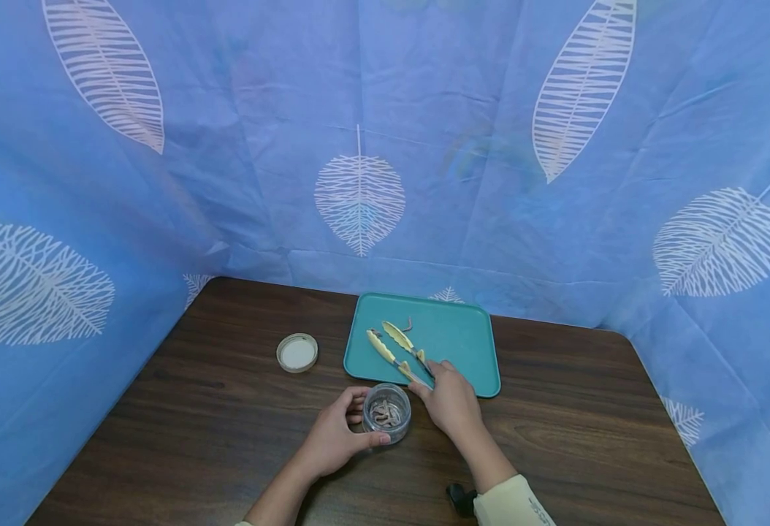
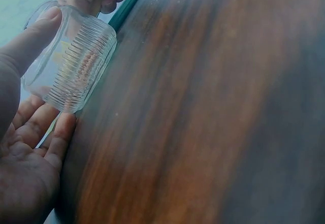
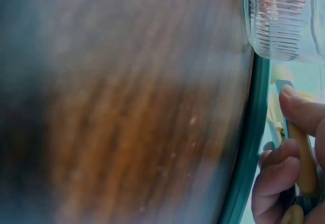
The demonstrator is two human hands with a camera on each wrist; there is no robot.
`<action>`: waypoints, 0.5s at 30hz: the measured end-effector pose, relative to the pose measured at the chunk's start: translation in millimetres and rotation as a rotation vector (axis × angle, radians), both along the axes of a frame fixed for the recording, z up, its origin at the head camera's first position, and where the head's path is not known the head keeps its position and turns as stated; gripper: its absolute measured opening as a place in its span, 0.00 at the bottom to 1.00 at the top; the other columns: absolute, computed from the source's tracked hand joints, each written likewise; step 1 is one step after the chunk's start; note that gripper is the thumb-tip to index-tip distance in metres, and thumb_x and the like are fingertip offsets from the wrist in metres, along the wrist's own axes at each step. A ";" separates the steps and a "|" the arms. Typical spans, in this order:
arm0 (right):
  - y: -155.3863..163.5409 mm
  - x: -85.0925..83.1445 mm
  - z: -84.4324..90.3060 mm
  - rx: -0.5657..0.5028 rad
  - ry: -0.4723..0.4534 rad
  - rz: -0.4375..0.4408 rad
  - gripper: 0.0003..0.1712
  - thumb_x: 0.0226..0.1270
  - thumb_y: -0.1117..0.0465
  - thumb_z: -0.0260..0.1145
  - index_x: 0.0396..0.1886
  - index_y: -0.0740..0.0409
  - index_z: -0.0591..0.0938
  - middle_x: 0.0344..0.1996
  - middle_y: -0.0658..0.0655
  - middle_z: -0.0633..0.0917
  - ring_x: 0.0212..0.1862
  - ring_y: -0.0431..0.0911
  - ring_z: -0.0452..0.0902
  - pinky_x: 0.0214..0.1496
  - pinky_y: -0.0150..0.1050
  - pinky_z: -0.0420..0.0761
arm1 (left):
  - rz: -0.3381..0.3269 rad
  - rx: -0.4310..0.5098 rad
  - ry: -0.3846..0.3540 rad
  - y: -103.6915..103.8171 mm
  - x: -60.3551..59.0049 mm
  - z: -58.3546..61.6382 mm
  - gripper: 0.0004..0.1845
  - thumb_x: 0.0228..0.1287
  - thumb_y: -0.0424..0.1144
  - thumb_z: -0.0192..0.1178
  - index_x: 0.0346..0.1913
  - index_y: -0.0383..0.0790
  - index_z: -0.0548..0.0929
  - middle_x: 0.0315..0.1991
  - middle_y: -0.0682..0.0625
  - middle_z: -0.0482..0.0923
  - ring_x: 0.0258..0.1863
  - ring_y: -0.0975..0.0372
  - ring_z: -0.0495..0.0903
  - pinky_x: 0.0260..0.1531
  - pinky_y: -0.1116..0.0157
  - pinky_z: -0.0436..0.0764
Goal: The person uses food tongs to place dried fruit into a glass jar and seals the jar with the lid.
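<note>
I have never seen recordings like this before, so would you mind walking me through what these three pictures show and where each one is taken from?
There is no machine here: a person works with two bare hands. The wide picture comes from a camera on the person's head, looking down at a dark wooden table with blue leaf-patterned cloth behind it. The other two pictures come from cameras on each wrist, so they are close and blurry.

On the table sit a teal tray, a small round lid off to its left, and a ribbed glass jar with small brownish pieces inside. One such piece lies on the tray.

The left hand curls its fingers round the jar. The right hand grips yellow tongs, whose tips rest open over the tray.
</note>
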State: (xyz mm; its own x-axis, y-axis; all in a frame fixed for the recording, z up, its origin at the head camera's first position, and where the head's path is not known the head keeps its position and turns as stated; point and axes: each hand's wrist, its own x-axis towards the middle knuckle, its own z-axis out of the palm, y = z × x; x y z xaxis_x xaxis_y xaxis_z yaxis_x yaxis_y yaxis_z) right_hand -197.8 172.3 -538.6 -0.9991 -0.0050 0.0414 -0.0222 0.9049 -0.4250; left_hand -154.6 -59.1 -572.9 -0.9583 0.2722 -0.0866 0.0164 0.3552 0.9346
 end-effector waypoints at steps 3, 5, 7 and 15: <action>0.9 -0.4 0.1 0.009 0.000 0.007 0.33 0.73 0.48 0.77 0.69 0.63 0.84 0.47 0.60 0.88 0.45 0.54 0.87 0.45 0.51 0.88 | 0.000 0.004 -0.005 0.4 0.0 0.5 0.43 0.58 0.52 0.84 0.73 0.46 0.76 0.65 0.45 0.83 0.63 0.54 0.82 0.61 0.59 0.84; 1.2 -1.1 0.1 0.015 -0.004 0.008 0.32 0.73 0.48 0.77 0.69 0.61 0.85 0.45 0.59 0.88 0.42 0.51 0.85 0.41 0.48 0.86 | 0.001 0.003 -0.006 0.3 -0.1 0.4 0.43 0.57 0.53 0.84 0.73 0.46 0.76 0.65 0.45 0.83 0.63 0.54 0.82 0.61 0.60 0.84; 1.5 -1.8 -0.2 0.022 -0.010 0.007 0.31 0.73 0.48 0.77 0.69 0.60 0.85 0.43 0.58 0.88 0.38 0.49 0.83 0.37 0.45 0.83 | 0.002 0.000 -0.007 0.3 -0.1 0.4 0.43 0.57 0.53 0.84 0.73 0.46 0.76 0.65 0.45 0.83 0.63 0.54 0.82 0.61 0.60 0.85; 2.0 -2.3 -0.9 0.023 -0.018 -0.004 0.31 0.73 0.47 0.77 0.69 0.57 0.86 0.43 0.57 0.88 0.37 0.48 0.82 0.35 0.43 0.81 | 0.005 -0.010 -0.008 0.6 -0.1 -0.3 0.43 0.57 0.53 0.84 0.73 0.47 0.76 0.65 0.45 0.83 0.63 0.55 0.83 0.61 0.59 0.85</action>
